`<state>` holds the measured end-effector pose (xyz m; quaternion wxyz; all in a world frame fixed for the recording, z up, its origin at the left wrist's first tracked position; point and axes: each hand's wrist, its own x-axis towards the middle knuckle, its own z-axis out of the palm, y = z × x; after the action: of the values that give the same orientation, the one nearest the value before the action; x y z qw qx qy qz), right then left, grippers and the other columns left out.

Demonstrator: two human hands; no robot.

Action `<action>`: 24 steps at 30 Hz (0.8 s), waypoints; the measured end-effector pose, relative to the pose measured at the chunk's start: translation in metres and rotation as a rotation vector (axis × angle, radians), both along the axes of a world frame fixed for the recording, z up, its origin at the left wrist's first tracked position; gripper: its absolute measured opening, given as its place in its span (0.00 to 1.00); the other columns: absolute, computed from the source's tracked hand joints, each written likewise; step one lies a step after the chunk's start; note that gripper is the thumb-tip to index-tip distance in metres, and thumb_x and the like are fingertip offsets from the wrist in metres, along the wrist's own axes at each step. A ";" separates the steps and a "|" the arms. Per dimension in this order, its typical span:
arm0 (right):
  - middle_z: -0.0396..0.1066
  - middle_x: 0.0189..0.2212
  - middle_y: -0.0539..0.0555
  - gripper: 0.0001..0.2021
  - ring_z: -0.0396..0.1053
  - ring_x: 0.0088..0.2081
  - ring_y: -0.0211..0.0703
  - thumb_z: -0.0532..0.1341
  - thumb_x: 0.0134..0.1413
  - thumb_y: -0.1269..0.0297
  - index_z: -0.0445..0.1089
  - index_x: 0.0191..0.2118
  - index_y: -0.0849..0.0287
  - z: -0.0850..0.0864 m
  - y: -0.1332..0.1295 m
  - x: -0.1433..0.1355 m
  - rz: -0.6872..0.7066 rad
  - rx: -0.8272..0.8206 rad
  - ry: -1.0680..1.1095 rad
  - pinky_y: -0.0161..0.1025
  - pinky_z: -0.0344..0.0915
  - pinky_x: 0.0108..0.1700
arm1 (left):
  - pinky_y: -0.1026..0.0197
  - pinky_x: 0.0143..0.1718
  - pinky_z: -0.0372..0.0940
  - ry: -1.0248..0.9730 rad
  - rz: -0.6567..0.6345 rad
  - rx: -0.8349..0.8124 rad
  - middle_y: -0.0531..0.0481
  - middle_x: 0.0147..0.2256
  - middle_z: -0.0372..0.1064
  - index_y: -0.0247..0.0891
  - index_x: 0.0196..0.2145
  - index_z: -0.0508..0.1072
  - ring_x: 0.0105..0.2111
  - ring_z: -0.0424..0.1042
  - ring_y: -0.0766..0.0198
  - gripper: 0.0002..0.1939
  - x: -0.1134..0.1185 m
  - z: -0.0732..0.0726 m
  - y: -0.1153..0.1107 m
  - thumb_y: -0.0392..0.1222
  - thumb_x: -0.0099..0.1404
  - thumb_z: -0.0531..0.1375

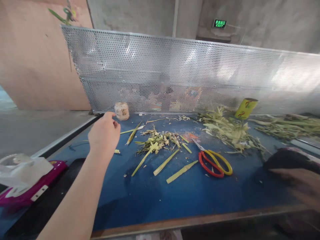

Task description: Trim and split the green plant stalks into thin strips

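Observation:
My left hand [106,131] is over the left part of the blue table [140,206], back of the hand up, with loosely bent fingers and nothing visible in them. Just beyond its fingertips stands a small whitish jar [122,111], apart from the hand. Blurred at the right edge, my right hand [293,175] lies beside a dark object [287,160]; what its fingers hold cannot be made out. Red-and-yellow-handled scissors [215,162] lie partly open right of centre. Left of them are a pile of dry plant scraps [160,140] and cut leaf strips [182,172].
Pale husks [227,130] and a yellow-green can [246,108] are at the back right, with more leaves [290,125] beyond. A perforated metal screen [155,66] borders the back. At the left are a magenta device [53,170] and a white plastic item [27,171].

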<state>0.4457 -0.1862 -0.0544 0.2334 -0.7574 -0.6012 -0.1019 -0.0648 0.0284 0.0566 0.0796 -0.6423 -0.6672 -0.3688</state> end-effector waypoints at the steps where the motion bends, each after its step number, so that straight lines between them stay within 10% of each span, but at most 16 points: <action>1: 0.73 0.36 0.54 0.16 0.71 0.38 0.49 0.58 0.32 0.64 0.70 0.34 0.42 0.004 -0.001 -0.014 0.067 -0.032 0.042 0.44 0.65 0.41 | 0.43 0.39 0.63 -0.030 -0.057 0.017 0.39 0.35 0.72 0.36 0.44 0.67 0.39 0.70 0.45 0.16 0.002 -0.001 0.001 0.37 0.57 0.52; 9: 0.72 0.36 0.59 0.11 0.69 0.39 0.48 0.50 0.48 0.64 0.68 0.32 0.58 0.058 0.064 -0.151 0.019 -0.186 0.033 0.42 0.63 0.43 | 0.66 0.20 0.66 -1.157 -0.608 -0.157 0.49 0.25 0.71 0.34 0.36 0.69 0.24 0.74 0.62 0.12 0.016 0.006 0.001 0.31 0.51 0.60; 16: 0.69 0.36 0.64 0.11 0.70 0.38 0.51 0.55 0.51 0.66 0.65 0.39 0.68 0.027 0.115 -0.182 -0.090 -0.581 -0.187 0.38 0.60 0.35 | 0.74 0.14 0.61 -1.471 -0.625 -0.046 0.51 0.20 0.72 0.32 0.30 0.71 0.19 0.71 0.69 0.10 0.011 0.000 0.010 0.25 0.49 0.58; 24: 0.69 0.34 0.68 0.13 0.70 0.37 0.57 0.59 0.37 0.78 0.66 0.36 0.71 0.048 0.127 -0.189 -0.112 -0.691 -0.167 0.37 0.57 0.28 | 0.61 0.29 0.71 -1.517 -0.707 -0.049 0.54 0.21 0.68 0.35 0.27 0.69 0.23 0.68 0.71 0.09 0.016 0.002 0.007 0.25 0.53 0.55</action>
<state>0.2570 -0.0593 -0.0065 -0.0923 -0.8126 -0.5745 0.0334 -0.0489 0.0351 0.0584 -0.5253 -0.3929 -0.3068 -0.6896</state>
